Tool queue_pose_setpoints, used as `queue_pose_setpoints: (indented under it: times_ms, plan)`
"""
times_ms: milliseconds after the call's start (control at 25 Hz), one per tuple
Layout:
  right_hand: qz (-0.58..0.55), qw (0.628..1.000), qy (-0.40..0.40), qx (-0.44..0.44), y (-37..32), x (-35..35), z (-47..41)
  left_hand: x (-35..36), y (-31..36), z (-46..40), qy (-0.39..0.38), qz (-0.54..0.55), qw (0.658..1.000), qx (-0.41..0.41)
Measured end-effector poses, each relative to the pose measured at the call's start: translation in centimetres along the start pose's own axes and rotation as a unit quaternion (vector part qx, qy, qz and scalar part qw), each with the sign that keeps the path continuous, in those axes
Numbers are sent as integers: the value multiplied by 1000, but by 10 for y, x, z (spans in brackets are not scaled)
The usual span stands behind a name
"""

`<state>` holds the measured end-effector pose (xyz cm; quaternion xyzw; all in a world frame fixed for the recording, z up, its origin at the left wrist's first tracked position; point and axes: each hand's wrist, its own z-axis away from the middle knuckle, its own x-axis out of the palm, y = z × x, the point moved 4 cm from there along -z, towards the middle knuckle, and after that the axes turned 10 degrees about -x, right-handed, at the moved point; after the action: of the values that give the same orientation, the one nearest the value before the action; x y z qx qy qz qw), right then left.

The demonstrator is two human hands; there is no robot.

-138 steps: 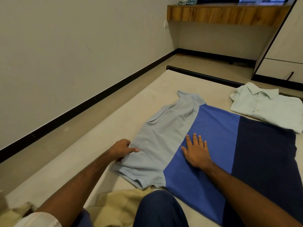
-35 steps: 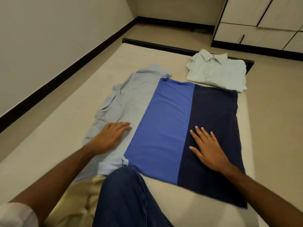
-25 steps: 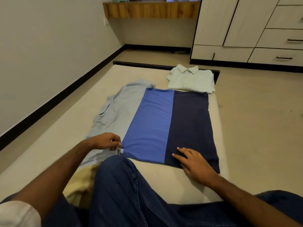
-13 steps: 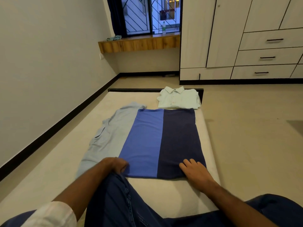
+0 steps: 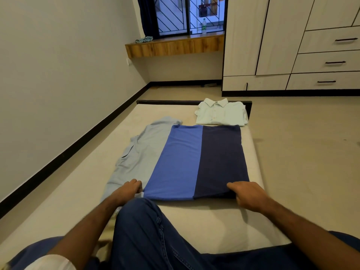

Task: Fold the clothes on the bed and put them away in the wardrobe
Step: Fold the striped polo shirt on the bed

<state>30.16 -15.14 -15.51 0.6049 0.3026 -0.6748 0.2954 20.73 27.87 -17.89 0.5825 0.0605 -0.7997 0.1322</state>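
1. The colour-block polo shirt point(image 5: 187, 162) lies flat on the bed point(image 5: 81, 191), its side panels already turned in so it forms a long strip of pale grey-blue, mid blue and navy.
2. The person's left hand point(image 5: 127, 191) has its fingers curled onto the near edge of the shirt where grey meets blue; it looks like a pinch on the hem.
3. The right hand point(image 5: 246, 193) grips the near navy corner, thumb on top and fingers tucked under the cloth.
4. A mint button-up shirt point(image 5: 222, 114) sits folded at the far end of the bed, just beyond the polo and close to touching it. That one seems finished apart from storage.
5. By my reckoning the polo is midway: the lengthwise fold is in, and the near end is not yet brought over.
6. The wardrobe point(image 5: 292, 43) stands well apart across the floor, its doors and drawers closed. Neither garment is in it, so both must still be put away.
7. A bit of yellowish cloth point(image 5: 104, 248) shows by the person's knee; I cannot tell whether it also needs folding.
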Motion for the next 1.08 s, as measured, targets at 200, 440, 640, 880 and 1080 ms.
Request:
queue_pose_setpoints:
  times_ms: [200, 440, 640, 880, 1080]
  plan:
    - [-13, 995, -82, -51, 3, 11, -11, -24, -19, 9, 159, 154, 974, -39]
    - [-115, 981, -145, -56, 17, 21, -17, -14, -17, 18, 24, -43, 995, 83]
    - [-209, 956, -201, -40, 36, 17, -32, -51, -50, 4, 108, 66, 992, -27]
    - [-350, 890, -293, 9, 72, -16, -62, -107, -70, -41, 115, 26, 991, -69]
    - [-461, 861, -182, 115, 134, -51, -110, -168, -49, -115, 238, 6, 968, -77]
